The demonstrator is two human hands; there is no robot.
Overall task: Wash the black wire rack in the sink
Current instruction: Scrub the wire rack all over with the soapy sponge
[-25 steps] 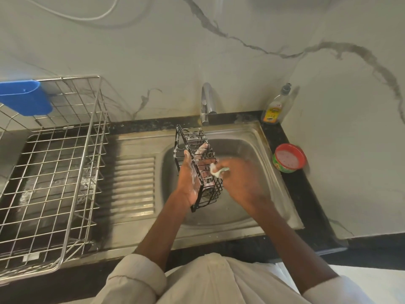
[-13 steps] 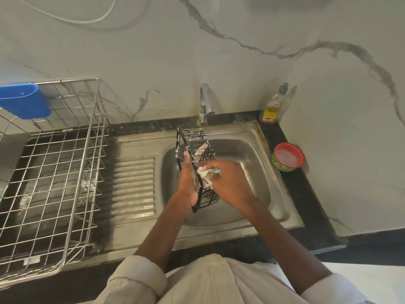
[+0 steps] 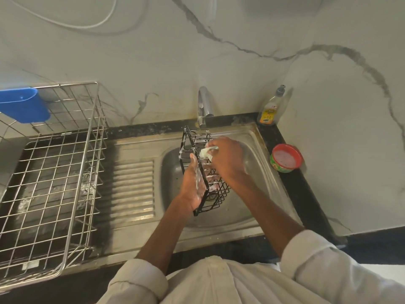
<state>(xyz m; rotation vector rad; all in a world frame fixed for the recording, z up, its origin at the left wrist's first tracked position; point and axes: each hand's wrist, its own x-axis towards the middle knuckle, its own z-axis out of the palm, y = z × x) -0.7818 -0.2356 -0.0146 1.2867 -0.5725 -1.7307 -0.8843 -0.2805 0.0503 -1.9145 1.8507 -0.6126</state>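
Note:
The black wire rack is held tilted on its side over the steel sink, streaked with white suds. My left hand grips its near long edge, fingers wrapped to the far side and soapy. My right hand pinches a pale soapy scrub pad and presses it against the rack's upper wires near the far end. The sink's drain is hidden behind the rack.
A chrome tap stands just behind the rack. A dish-soap bottle and a red-rimmed tub of soap sit on the black counter at right. A steel dish rack with a blue cup holder fills the left drainboard.
My right hand has slid the scrub pad from the rack's middle up toward its far end. My left hand keeps its hold on the rack, which stays in much the same place.

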